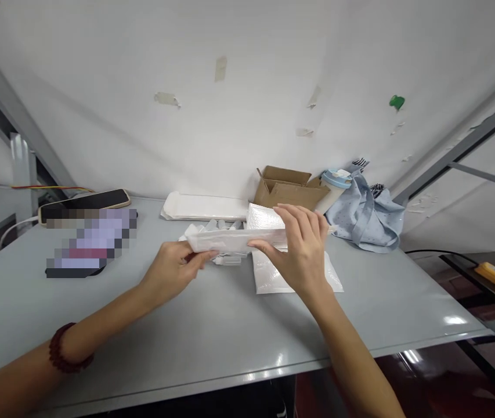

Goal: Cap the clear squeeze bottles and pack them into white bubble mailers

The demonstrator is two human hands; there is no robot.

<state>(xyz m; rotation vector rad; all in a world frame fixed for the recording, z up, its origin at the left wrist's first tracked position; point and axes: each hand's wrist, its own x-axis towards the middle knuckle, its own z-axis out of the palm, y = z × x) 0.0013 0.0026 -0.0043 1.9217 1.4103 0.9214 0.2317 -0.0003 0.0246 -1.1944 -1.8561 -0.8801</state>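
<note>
A long, flat white mailer bag (234,239) is held level above the table, seen nearly edge-on. My left hand (180,264) pinches its left end between thumb and fingers. At its right part my right hand (302,249) is closed on it, thumb in front and fingers over the top. Just behind and below the bag lie several small clear plastic pieces (232,261), partly hidden by it. Shiny white bubble mailers lie by my right hand: one (262,217) behind the held bag, another (268,278) flat on the table beneath it.
A stack of white mailers (206,206) lies against the wall. Right of it stand an open cardboard box (291,188), a cup with a blue lid (335,183) and a light blue cloth bag (367,217). Left are a black phone (88,200) and a blurred-out device (94,241).
</note>
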